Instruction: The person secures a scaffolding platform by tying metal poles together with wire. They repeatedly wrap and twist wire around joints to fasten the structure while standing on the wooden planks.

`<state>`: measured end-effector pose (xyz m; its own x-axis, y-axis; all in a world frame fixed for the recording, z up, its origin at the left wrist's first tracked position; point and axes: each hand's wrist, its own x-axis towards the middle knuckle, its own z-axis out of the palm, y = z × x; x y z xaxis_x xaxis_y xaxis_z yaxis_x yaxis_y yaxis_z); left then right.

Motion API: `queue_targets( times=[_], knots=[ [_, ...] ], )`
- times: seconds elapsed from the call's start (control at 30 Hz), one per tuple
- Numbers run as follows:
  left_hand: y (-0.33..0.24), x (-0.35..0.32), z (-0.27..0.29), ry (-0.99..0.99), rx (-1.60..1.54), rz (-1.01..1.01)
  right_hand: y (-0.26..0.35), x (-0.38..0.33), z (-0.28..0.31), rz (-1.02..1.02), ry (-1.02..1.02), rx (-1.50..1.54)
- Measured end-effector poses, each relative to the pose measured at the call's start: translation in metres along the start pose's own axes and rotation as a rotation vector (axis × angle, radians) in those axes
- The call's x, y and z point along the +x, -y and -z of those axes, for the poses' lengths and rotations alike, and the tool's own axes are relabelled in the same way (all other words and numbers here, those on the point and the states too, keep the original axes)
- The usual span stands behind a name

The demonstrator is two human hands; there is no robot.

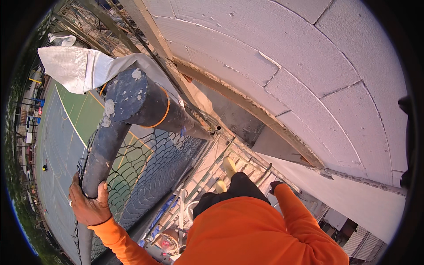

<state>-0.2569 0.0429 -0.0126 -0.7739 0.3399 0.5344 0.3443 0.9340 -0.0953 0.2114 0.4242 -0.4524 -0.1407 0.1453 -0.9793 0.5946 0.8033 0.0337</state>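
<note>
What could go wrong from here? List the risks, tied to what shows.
1. The left hand is wrapped around a dark pipe with flaking paint; the grip could slip on that rough, patchy surface.
2. The right hand reaches down to the scaffold frame beside the block wall; whether it holds firmly cannot be told.
3. The court lies far below, so a lost footing could mean a serious fall.

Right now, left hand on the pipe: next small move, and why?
Probably keep the left hand clamped on the dark scaffold pipe and shift a foot first: the ground lies far below, and the right hand seems only to touch the wall ledge.
</note>
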Motion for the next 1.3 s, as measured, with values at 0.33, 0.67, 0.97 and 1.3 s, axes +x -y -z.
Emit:
queue_targets(
  times=[0.33, 0.67, 0.97, 1.3],
  knots=[
    [-0.004, -0.007, 0.001, -0.032, 0.149, 0.019, -0.003, -0.057, -0.195, -0.225, -0.548, 0.839],
    [-0.01, -0.007, 0.011, 0.071, 0.219, 0.079, 0.054, -0.091, -0.214, -0.094, -0.694, 1.045],
    [-0.01, -0.004, 0.009, 0.115, 0.226, 0.102, 0.034, -0.08, -0.331, -0.302, -0.518, 1.134],
    [0.018, 0.011, -0.018, 0.126, 0.176, 0.102, 0.036, -0.064, -0.379, -0.259, -0.545, 1.217]
  ],
)
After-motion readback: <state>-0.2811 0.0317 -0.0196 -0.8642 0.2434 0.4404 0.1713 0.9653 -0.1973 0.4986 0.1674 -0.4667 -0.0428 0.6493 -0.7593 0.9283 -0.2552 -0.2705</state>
